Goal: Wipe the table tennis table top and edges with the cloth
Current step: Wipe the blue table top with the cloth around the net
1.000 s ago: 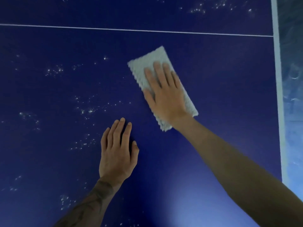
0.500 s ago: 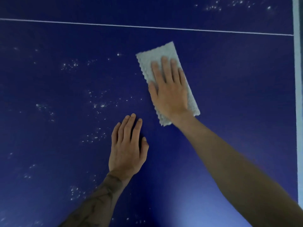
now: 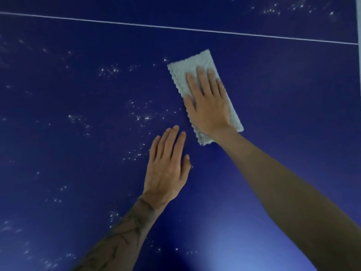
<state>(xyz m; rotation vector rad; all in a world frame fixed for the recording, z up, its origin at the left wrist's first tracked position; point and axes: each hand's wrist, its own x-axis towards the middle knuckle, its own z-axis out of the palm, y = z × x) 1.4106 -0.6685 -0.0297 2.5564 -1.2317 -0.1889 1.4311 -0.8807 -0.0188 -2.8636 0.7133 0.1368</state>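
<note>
The dark blue table tennis table top [image 3: 283, 98] fills the view. A folded light grey cloth [image 3: 192, 65] lies flat on it, right of centre. My right hand [image 3: 208, 102] presses on the cloth with straight fingers and covers its middle. My left hand [image 3: 166, 169] rests flat on the bare table just below and left of the cloth, fingers straight and close together. White droplets or specks [image 3: 144, 116] dot the surface left of both hands.
A thin white line [image 3: 175, 28] crosses the table above the cloth. The white edge stripe [image 3: 359, 20] of the table shows at the far right. More specks [image 3: 283, 8] lie beyond the line at the upper right.
Both hands and the cloth have kept their pose while the view shifted left, so the table's right edge slid almost out of the frame. The cloth lies a little nearer the specks.
</note>
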